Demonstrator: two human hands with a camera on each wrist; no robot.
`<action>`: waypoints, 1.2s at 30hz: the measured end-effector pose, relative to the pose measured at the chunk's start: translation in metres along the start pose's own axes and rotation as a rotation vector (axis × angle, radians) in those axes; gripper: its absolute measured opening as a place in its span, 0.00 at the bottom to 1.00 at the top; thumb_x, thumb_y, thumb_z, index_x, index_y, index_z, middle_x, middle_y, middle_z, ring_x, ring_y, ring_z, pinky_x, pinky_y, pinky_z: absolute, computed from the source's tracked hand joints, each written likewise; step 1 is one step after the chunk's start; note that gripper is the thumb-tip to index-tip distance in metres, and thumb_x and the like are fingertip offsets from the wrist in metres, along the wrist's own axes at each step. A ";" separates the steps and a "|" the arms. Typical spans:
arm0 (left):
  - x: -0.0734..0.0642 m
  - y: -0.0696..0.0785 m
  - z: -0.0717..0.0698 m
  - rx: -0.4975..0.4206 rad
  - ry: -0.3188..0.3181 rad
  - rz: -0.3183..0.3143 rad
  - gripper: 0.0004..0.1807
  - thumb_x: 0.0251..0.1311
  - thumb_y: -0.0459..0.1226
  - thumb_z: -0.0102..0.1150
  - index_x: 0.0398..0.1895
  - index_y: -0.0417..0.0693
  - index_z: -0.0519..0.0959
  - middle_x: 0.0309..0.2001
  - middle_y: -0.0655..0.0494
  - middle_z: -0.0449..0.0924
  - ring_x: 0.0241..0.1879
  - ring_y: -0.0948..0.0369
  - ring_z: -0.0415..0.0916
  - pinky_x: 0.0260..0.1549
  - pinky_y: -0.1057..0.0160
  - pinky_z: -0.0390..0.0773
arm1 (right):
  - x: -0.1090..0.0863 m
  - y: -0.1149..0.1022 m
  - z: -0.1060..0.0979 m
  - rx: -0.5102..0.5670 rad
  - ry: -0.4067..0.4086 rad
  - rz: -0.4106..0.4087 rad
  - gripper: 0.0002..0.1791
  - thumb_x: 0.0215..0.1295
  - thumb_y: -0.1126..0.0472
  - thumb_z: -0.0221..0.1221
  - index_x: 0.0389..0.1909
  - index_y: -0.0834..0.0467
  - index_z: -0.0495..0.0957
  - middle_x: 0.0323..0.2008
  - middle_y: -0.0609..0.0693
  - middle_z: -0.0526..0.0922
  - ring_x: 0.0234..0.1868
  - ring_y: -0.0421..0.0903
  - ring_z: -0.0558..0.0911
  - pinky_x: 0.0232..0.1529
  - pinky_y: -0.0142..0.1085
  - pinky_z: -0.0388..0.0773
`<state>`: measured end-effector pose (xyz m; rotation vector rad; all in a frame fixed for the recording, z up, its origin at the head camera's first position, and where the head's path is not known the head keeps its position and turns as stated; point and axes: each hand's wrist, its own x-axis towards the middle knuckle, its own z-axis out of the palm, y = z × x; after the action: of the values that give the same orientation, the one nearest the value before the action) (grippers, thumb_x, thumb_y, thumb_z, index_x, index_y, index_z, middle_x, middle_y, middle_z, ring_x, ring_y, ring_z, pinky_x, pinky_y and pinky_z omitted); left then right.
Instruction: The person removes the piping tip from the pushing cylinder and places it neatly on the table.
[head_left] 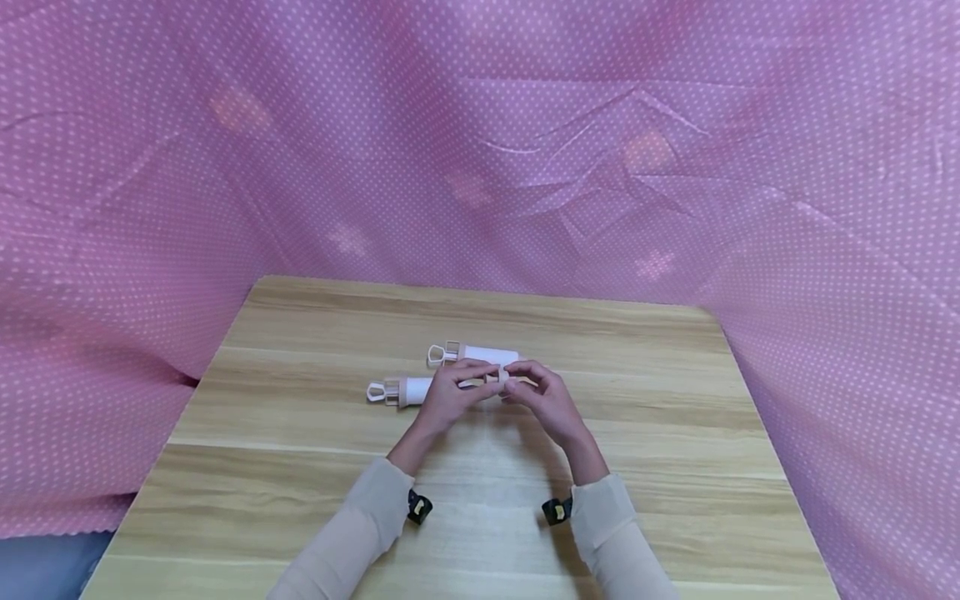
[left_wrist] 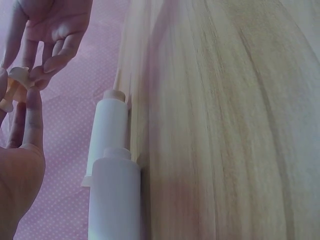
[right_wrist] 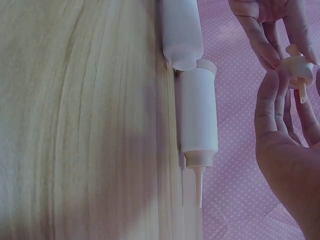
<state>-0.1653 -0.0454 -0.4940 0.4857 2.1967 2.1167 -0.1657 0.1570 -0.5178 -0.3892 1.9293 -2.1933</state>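
Observation:
Both hands meet above the table around a small cream-coloured nozzle cap (right_wrist: 296, 70) with a short thin spout. My left hand (head_left: 450, 398) pinches one side of it between thumb and fingers. Opposite, the fingertips and thumb of my right hand (head_left: 553, 406) grip the other side. Just beyond the hands lies a white icing syringe (head_left: 491, 356) with a looped plunger handle pointing left. A second white icing syringe (head_left: 416, 391) lies nearer, partly hidden behind the left hand. In the right wrist view, one syringe ends in a long thin nozzle (right_wrist: 199, 182).
The wood-grain table (head_left: 300, 500) stretches under the arms to all sides. Pink dotted cloth (head_left: 480, 167) hangs behind and beside it. A small black camera is worn at each wrist.

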 end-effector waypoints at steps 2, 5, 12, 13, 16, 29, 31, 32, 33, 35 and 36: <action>0.002 -0.005 0.000 0.001 -0.002 -0.004 0.17 0.56 0.26 0.71 0.50 0.31 0.83 0.53 0.38 0.82 0.55 0.47 0.76 0.51 0.59 0.82 | -0.001 0.001 0.000 0.008 0.005 0.002 0.18 0.73 0.66 0.59 0.57 0.72 0.73 0.54 0.60 0.76 0.45 0.48 0.86 0.52 0.47 0.83; 0.005 -0.017 0.001 0.009 -0.006 -0.003 0.17 0.56 0.26 0.72 0.50 0.31 0.83 0.53 0.38 0.82 0.55 0.46 0.76 0.52 0.55 0.82 | -0.001 0.002 0.000 0.014 0.013 0.006 0.17 0.72 0.66 0.60 0.57 0.72 0.73 0.53 0.60 0.76 0.44 0.48 0.86 0.51 0.45 0.84; 0.008 -0.029 0.002 0.015 -0.008 0.044 0.18 0.55 0.28 0.73 0.50 0.33 0.84 0.52 0.40 0.83 0.55 0.47 0.77 0.49 0.55 0.83 | -0.002 0.002 -0.002 -0.005 0.027 0.018 0.17 0.73 0.65 0.60 0.57 0.70 0.74 0.54 0.60 0.76 0.44 0.48 0.85 0.51 0.43 0.84; 0.009 -0.030 0.002 0.016 -0.008 0.051 0.18 0.55 0.29 0.74 0.49 0.35 0.85 0.52 0.41 0.83 0.54 0.48 0.77 0.49 0.56 0.83 | -0.002 0.002 -0.002 -0.005 0.027 0.019 0.17 0.73 0.64 0.60 0.57 0.70 0.74 0.54 0.60 0.76 0.44 0.48 0.85 0.51 0.43 0.84; 0.010 -0.031 0.002 0.026 -0.010 0.065 0.18 0.54 0.31 0.75 0.49 0.38 0.86 0.51 0.45 0.84 0.54 0.50 0.78 0.48 0.60 0.83 | -0.002 0.001 -0.003 -0.007 0.027 0.020 0.17 0.73 0.64 0.60 0.57 0.70 0.74 0.54 0.60 0.76 0.44 0.48 0.85 0.51 0.43 0.83; 0.011 -0.031 0.002 0.039 -0.016 0.041 0.17 0.53 0.32 0.76 0.47 0.38 0.87 0.44 0.47 0.80 0.43 0.57 0.78 0.43 0.63 0.84 | -0.007 -0.004 -0.011 -0.052 0.084 0.045 0.16 0.70 0.67 0.62 0.55 0.70 0.76 0.52 0.59 0.77 0.42 0.46 0.85 0.56 0.65 0.75; 0.010 -0.032 0.001 0.077 -0.011 0.056 0.17 0.54 0.33 0.76 0.47 0.39 0.87 0.40 0.49 0.80 0.39 0.59 0.77 0.40 0.64 0.83 | -0.009 -0.003 -0.014 -0.073 0.102 0.059 0.16 0.70 0.66 0.63 0.55 0.69 0.77 0.52 0.58 0.78 0.41 0.46 0.85 0.56 0.63 0.76; 0.010 -0.033 0.001 0.094 -0.004 0.066 0.17 0.54 0.33 0.76 0.48 0.39 0.87 0.38 0.49 0.80 0.38 0.59 0.77 0.39 0.65 0.83 | -0.010 -0.002 -0.015 -0.078 0.113 0.064 0.16 0.69 0.65 0.63 0.54 0.69 0.77 0.51 0.58 0.78 0.41 0.46 0.85 0.56 0.63 0.76; 0.009 -0.034 0.002 0.108 0.002 0.075 0.18 0.54 0.33 0.75 0.49 0.39 0.87 0.37 0.49 0.81 0.37 0.60 0.77 0.38 0.65 0.82 | -0.011 -0.001 -0.016 -0.083 0.125 0.068 0.16 0.69 0.65 0.64 0.54 0.68 0.77 0.51 0.58 0.78 0.41 0.46 0.85 0.56 0.63 0.76; 0.008 -0.036 0.003 0.114 0.020 0.086 0.19 0.55 0.33 0.75 0.50 0.39 0.86 0.36 0.50 0.81 0.36 0.61 0.77 0.37 0.66 0.82 | -0.015 0.001 -0.018 -0.092 0.151 0.072 0.16 0.68 0.66 0.64 0.54 0.69 0.78 0.51 0.57 0.78 0.40 0.46 0.85 0.55 0.62 0.77; 0.008 -0.037 0.004 0.116 0.033 0.089 0.19 0.55 0.33 0.75 0.50 0.38 0.86 0.36 0.50 0.80 0.35 0.61 0.77 0.37 0.67 0.81 | -0.016 0.002 -0.020 -0.093 0.163 0.075 0.16 0.68 0.67 0.64 0.53 0.69 0.78 0.51 0.57 0.78 0.40 0.46 0.85 0.55 0.62 0.77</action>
<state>-0.1784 -0.0403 -0.5292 0.5694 2.3697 2.0609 -0.1568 0.1804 -0.5232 -0.1534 2.0991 -2.1534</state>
